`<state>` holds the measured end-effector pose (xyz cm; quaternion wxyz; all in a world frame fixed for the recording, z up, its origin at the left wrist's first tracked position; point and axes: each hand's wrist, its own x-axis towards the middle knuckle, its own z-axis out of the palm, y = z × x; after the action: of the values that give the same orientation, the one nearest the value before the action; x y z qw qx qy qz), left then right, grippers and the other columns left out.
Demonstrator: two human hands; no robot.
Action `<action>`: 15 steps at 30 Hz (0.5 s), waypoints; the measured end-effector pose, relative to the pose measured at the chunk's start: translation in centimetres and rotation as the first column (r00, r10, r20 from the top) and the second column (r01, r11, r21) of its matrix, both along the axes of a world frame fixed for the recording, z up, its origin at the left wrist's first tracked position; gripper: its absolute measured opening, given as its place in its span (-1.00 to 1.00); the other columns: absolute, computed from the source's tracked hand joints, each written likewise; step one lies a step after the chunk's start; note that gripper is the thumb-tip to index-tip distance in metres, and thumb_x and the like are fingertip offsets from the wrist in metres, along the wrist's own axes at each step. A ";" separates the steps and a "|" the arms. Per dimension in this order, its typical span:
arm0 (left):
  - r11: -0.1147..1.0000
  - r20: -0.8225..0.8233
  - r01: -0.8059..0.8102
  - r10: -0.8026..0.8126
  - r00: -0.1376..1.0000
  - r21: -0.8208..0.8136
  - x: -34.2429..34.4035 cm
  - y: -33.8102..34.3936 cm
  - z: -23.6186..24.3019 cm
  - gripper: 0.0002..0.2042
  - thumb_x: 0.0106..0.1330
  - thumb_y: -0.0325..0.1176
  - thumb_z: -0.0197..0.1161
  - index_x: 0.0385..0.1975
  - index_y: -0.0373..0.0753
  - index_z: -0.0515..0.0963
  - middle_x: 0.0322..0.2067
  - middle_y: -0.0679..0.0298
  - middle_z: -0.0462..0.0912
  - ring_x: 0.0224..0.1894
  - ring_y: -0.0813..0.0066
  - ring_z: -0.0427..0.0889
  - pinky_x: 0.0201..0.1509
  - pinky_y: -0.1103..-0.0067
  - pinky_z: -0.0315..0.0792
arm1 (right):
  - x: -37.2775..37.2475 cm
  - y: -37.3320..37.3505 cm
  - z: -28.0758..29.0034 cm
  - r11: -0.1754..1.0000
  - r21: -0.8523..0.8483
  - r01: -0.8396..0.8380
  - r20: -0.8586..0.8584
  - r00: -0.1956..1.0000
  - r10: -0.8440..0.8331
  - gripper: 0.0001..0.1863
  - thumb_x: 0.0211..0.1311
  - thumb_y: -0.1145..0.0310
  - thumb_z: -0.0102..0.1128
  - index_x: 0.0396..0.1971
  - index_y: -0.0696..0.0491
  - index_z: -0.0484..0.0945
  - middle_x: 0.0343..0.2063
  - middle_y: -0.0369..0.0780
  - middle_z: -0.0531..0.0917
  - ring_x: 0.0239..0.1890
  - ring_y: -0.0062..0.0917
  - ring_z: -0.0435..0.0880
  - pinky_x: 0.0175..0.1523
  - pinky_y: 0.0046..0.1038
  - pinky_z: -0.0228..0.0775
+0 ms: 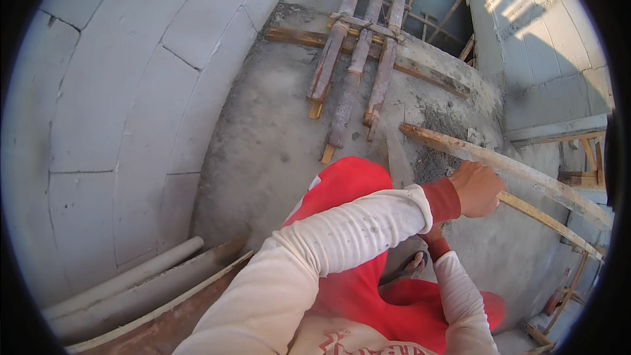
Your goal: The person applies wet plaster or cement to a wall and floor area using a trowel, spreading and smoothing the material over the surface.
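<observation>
A rough grey concrete floor (243,125) carries a wooden beam (424,73) lying crosswise at the far side, beneath three bamboo poles (353,79). Dark, gritty rubble (442,118) is scattered right of the poles, around the far end of a long plank (519,172) slanting rightward.

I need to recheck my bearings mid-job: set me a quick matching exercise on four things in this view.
Things:
1. Left hand
2. Trousers
3. Pale pipe
4. Three poles

Places or colours:
A. Lower left of the picture
B. Top centre of the picture
C. Right of the picture's centre
D. Red

Pairs: 1-C, 2-D, 3-A, 4-B
</observation>
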<state>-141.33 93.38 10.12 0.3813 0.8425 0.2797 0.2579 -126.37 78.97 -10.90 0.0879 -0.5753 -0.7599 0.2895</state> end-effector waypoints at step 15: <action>0.940 -0.192 -0.023 0.093 0.977 0.341 -1.1 -6.7 0.5 -0.91 0.02 -0.32 0.39 -0.53 -0.16 0.74 -0.43 0.13 0.76 -0.35 0.14 0.79 -0.23 0.17 0.56 | 1.1 -1.3 -6.8 0.843 -0.137 -0.521 -0.129 0.853 0.506 -0.31 0.39 -0.03 0.20 0.41 0.00 0.40 0.38 0.03 0.45 0.47 -0.17 0.38 0.52 -0.12 0.17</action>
<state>-142.43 86.68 10.60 0.1932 0.9086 0.2942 0.2249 -125.24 77.69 -17.73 -0.0080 -0.3429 -0.8546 0.3900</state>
